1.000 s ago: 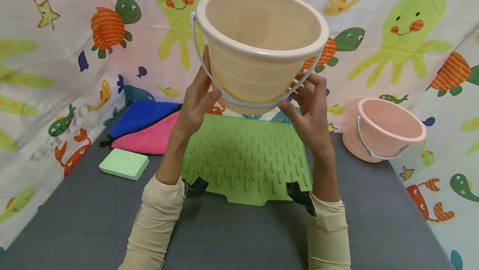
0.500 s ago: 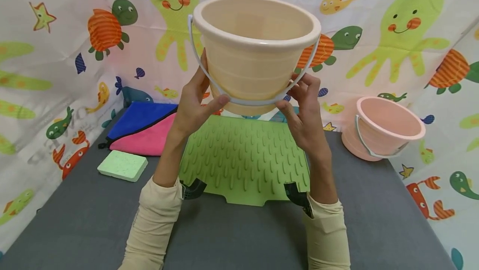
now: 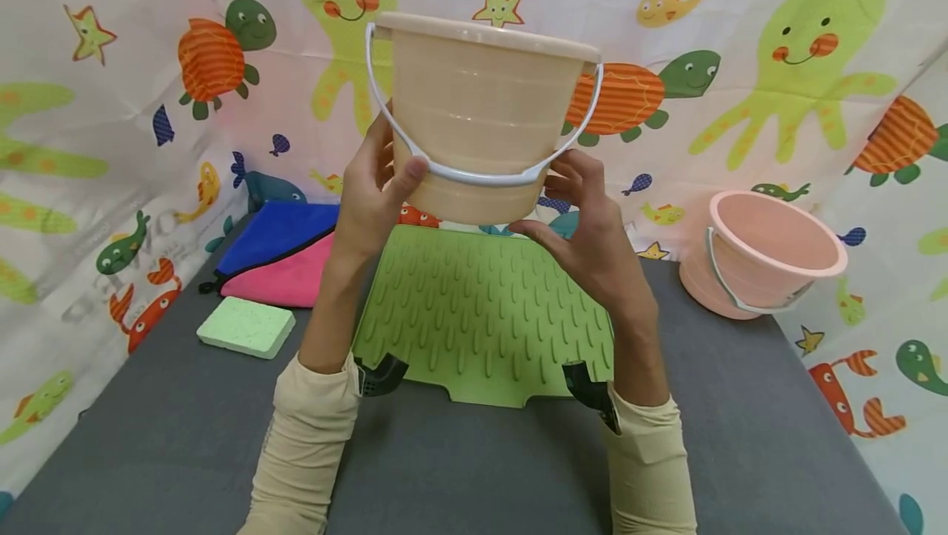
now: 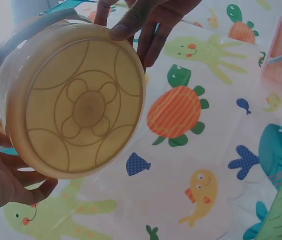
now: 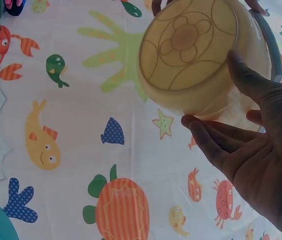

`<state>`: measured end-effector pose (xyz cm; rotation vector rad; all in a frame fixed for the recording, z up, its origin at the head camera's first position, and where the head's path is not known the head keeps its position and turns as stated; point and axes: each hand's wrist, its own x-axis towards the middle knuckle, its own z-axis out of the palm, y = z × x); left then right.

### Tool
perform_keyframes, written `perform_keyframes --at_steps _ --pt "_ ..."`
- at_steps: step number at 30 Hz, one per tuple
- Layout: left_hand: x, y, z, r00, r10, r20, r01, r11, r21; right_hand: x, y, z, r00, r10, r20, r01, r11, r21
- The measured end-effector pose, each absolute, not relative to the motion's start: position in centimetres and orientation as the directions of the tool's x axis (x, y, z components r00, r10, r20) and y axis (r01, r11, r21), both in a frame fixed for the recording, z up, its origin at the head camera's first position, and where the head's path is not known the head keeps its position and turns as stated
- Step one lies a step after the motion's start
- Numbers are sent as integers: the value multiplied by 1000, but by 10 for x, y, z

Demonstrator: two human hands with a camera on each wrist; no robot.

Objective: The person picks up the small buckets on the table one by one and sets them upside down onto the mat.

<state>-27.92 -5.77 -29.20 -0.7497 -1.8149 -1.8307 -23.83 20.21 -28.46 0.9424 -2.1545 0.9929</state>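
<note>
1. One cream bucket [image 3: 485, 119], round and tapering to a narrower base, was held up off the surface [image 3: 459, 477], at twelve o'clock from the centre of the green mat [image 3: 485, 313] in the head view.
2. Its wall was smooth and glossy, ringed by faint horizontal bands under a thick rim, which dipped slightly towards three o'clock.
3. A white handle [image 3: 481, 176] hung in a curve across the near side; the underside [image 4: 88, 107] bore a raised flower inside circles and arcs.
4. The left hand [image 3: 374, 193] gripped the wall on the nine o'clock side, thumb in front. The right hand [image 3: 585, 226] gripped the lower wall towards four o'clock, its thumb at the base's edge.
5. From the mat's centre, a pink bucket [image 3: 759, 263] stood just short of three o'clock, a pale green sponge [image 3: 246, 327] lay at nine, and a blue-and-pink cloth [image 3: 285, 230] between nine and ten.
6. A second earlier, the head view looked down into the cream bucket; now the inside was hidden and the rim showed nearly edge-on.
7. The rim had come lower, uncovering a printed star [image 3: 499, 5] at twelve o'clock above it. The pink bucket, sponge and mat had stayed put.
</note>
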Motion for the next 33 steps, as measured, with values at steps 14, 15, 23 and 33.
perform_keyframes --at_steps 14,15,23,33 --pt "-271 -49 -290 -853 -103 511 521 -130 844 -240 201 -288 -530 -377 760 -799 521 -299" --pt "-272 -49 -290 -852 -113 510 522 -154 839 -240 200 -288 -525 -379 762 -800 526 -289" --pt "-271 -55 -288 -801 -15 598 597 -102 796 -241 203 -288 -506 -314 803 -782 559 -274" --pt "-275 -86 -287 -706 162 690 703 34 711 -240 204 -288 -491 -272 828 -783 555 -282"
